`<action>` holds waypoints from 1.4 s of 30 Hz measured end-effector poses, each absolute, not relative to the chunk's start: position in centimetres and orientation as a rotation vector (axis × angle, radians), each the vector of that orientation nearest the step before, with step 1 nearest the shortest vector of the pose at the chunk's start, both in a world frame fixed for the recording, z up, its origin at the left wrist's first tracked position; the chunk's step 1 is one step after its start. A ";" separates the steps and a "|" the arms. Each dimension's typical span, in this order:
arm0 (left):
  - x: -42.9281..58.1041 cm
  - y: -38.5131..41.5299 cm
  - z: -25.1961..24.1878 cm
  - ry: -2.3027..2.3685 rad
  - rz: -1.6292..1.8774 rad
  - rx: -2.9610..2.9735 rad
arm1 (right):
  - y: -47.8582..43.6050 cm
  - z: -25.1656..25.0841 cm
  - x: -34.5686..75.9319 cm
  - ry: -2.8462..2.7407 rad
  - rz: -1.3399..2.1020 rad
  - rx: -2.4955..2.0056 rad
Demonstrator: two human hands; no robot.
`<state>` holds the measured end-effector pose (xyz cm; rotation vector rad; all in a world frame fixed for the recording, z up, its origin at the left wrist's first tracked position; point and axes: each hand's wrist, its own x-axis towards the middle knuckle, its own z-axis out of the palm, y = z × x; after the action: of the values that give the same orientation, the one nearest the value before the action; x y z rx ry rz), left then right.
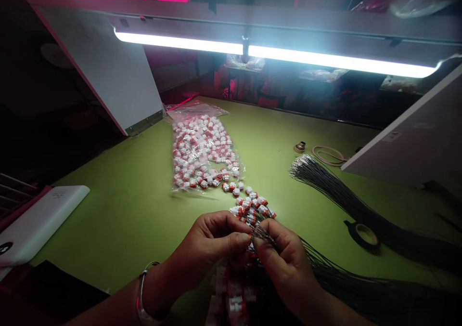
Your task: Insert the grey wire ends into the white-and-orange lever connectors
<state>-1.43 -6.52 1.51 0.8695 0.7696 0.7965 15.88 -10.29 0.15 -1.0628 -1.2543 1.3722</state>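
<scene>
My left hand point(211, 241) is closed in a pinch, thumb against fingers, on a small connector that is mostly hidden; a speck of orange shows at the fingertips. Close beside it, almost touching, my right hand point(287, 261) grips thin black wires point(265, 234) between thumb and fingers. Their long tails point(335, 268) run off to the right under the hand. Just beyond the fingertips lies a cluster of white and orange connectors point(249, 204), some with wires in them. More connectors point(236, 306), dim and blurred, sit below my hands near the front edge.
A clear plastic bag point(204, 148) full of connectors lies on the green table point(126, 210). At right are a bundle of black wires point(325, 186), a roll of black tape point(364, 234) and a beige ring point(328, 155). A white box-like device point(46, 220) stands left. A lamp point(339, 61) hangs overhead.
</scene>
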 end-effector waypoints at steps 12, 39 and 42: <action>-2.1 -6.1 1.9 0.853 0.888 1.036 | -9.2 0.4 15.9 -1.124 1.251 -1.076; -3.0 -1.0 0.9 1.214 0.856 1.726 | -8.1 0.8 16.5 -0.853 1.439 -0.990; -3.0 -2.9 2.0 0.973 0.837 1.243 | -8.2 0.8 16.4 -0.866 1.430 -1.002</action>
<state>-3.04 -2.90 1.96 1.2425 0.9731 0.8373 16.38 -8.17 0.84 -1.0025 -0.8664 1.4300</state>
